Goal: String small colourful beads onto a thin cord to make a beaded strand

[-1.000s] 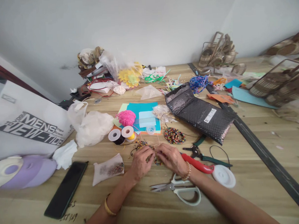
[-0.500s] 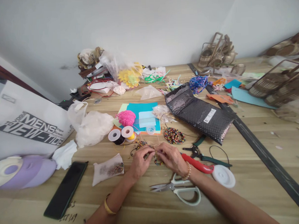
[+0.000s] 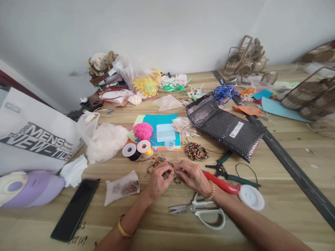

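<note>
My left hand (image 3: 159,179) is closed in a pinch, its fingertips almost meeting those of my right hand (image 3: 191,177), which pinches too. Between them runs the thin cord of a beaded string (image 3: 178,181); its multicoloured beads hang just below the fingertips, partly hidden. Loose beads (image 3: 159,161) lie behind my left hand. Beyond my right hand rests a coiled strand of multicoloured beads (image 3: 196,152). Scissors (image 3: 191,208) with pale green handles lie by my right wrist, blades pointing left.
Black and yellow thread spools (image 3: 131,151) stand near pink yarn (image 3: 142,131). Left of my hands lie a bead pouch (image 3: 122,188) and a phone (image 3: 75,210). On the right are red-handled pliers (image 3: 222,183), a white spool (image 3: 251,197) and a black bubble mailer (image 3: 225,129).
My fingertips have shifted slightly apart at the cord, the left fingers curling a little more. The whole view has moved slightly; the other things stay where they were.
</note>
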Available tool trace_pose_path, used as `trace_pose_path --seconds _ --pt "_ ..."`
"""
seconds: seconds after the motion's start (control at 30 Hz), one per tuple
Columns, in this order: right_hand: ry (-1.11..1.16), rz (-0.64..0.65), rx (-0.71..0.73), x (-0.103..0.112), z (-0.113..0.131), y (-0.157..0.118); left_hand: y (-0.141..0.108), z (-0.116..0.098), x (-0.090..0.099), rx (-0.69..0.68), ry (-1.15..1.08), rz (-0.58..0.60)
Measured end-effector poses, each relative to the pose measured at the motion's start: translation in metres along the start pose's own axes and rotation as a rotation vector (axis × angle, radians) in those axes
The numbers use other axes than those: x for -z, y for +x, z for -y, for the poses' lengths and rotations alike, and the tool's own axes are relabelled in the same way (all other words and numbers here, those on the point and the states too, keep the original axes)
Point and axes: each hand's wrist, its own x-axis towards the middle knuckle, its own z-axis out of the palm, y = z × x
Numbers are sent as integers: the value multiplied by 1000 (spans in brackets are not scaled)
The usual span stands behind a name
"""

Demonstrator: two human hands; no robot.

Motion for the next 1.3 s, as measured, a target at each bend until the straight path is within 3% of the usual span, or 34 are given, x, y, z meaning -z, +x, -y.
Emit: trace_pose_path --seconds 0.3,0.7,0.97,1.3 --pt "60 -28 -32 3 0 2 -1 -1 3 252 -150 -22" --pt "59 -64 74 2 5 2 3 2 0 532 -589 116" --pt "126 -73 -76 1 4 0 4 5 1 568 -643 83" --pt "87 -62 -50 3 4 0 4 7 1 562 -624 66"
